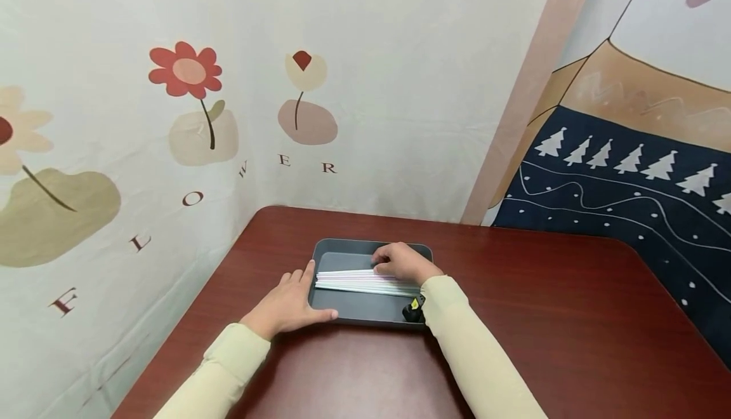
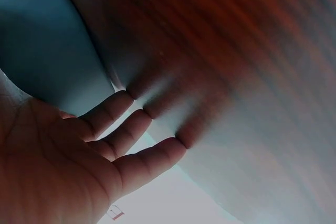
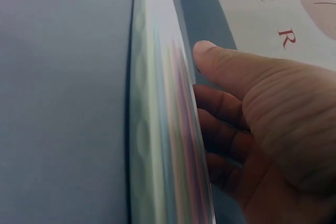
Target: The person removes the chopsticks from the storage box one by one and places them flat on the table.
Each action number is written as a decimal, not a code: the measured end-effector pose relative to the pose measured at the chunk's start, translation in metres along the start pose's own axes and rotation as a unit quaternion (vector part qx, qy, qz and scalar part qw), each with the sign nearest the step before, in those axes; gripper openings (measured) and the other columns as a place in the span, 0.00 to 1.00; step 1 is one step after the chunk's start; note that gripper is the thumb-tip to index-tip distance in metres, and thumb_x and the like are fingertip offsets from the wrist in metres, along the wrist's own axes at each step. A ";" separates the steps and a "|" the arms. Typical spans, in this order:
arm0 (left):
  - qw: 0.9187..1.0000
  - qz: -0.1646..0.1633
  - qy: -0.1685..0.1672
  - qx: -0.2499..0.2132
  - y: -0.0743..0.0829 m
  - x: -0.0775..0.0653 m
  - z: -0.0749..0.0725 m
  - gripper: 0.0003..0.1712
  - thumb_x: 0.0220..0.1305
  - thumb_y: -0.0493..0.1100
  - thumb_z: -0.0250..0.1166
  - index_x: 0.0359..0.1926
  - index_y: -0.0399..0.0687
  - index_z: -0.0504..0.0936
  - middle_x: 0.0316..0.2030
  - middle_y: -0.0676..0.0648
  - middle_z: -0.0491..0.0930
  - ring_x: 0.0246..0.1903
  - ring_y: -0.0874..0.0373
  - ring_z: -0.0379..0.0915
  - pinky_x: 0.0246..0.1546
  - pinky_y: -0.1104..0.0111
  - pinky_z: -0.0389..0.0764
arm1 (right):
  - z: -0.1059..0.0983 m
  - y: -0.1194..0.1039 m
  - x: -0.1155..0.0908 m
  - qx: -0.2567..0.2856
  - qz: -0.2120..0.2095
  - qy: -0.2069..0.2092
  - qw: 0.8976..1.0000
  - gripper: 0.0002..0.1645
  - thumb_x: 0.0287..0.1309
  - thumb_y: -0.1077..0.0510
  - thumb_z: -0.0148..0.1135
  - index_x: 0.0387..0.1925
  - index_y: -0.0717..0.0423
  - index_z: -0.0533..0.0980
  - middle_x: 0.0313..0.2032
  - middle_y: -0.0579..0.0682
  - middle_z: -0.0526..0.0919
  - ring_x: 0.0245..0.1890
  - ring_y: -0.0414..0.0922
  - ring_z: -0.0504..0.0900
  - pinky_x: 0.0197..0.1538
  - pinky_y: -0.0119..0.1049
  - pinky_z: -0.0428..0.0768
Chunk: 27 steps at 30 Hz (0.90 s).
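Observation:
A grey rectangular tray (image 1: 365, 315) stands on the table. In it lies a bundle of thin, long sheets (image 1: 354, 280), pale from above, with pastel edges showing in the right wrist view. My left hand (image 1: 288, 301) is at the tray's left end, fingers stretched along the side, thumb at the near rim. The left wrist view shows its fingers spread beside the tray wall. Over the tray's right part, my right hand (image 1: 402, 262) has bent fingers right at the bundle's far side. Its thumb (image 3: 210, 56) stands apart from the sheets, and its fingertips are partly hidden behind their edge.
The reddish-brown table (image 1: 548, 305) extends around the tray. A small black object (image 1: 412, 310) with a yellow mark sits by my right wrist, over the tray's near right corner. Behind the table hangs a pale cloth (image 1: 400, 120) with printed flowers, and a dark one with trees at right.

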<state>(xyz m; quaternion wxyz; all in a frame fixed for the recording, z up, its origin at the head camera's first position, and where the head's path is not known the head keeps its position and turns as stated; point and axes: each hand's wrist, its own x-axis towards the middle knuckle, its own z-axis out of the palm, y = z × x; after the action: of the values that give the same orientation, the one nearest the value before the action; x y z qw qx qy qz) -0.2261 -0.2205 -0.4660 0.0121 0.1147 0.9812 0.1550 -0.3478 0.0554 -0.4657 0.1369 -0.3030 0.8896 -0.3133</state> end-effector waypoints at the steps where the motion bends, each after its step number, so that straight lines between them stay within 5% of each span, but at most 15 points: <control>1: 1.000 -0.001 0.001 0.001 0.001 0.001 0.000 0.77 0.42 0.84 0.62 0.76 0.32 0.49 0.64 0.30 0.67 0.62 0.32 0.62 0.61 0.49 0.68 | 0.000 0.000 0.000 -0.003 -0.001 0.002 1.000 0.09 0.66 0.57 0.64 0.46 0.47 0.84 0.35 0.40 0.82 0.27 0.40 0.73 0.36 0.36 0.74; 14: 1.000 -0.017 -0.005 0.004 0.003 0.002 -0.002 0.77 0.43 0.84 0.62 0.76 0.32 0.48 0.63 0.31 0.68 0.62 0.32 0.62 0.59 0.49 0.69 | 0.000 0.002 0.008 -0.063 -0.039 0.012 0.997 0.10 0.68 0.61 0.60 0.36 0.45 0.85 0.34 0.39 0.84 0.31 0.37 0.76 0.40 0.35 0.77; 27: 0.999 -0.023 -0.020 0.012 0.005 0.004 -0.001 0.77 0.44 0.83 0.62 0.76 0.32 0.48 0.64 0.32 0.67 0.63 0.33 0.62 0.59 0.49 0.70 | 0.003 0.003 0.002 -0.065 -0.043 0.008 0.997 0.12 0.68 0.61 0.60 0.34 0.45 0.86 0.35 0.38 0.84 0.33 0.35 0.78 0.42 0.34 0.77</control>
<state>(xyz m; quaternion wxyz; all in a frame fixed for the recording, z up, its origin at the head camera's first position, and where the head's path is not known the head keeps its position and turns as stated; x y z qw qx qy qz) -0.2286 -0.2153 -0.4634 0.0334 0.0954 0.9849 0.1402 -0.3500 0.0545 -0.4696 0.0959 -0.3469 0.8952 -0.2626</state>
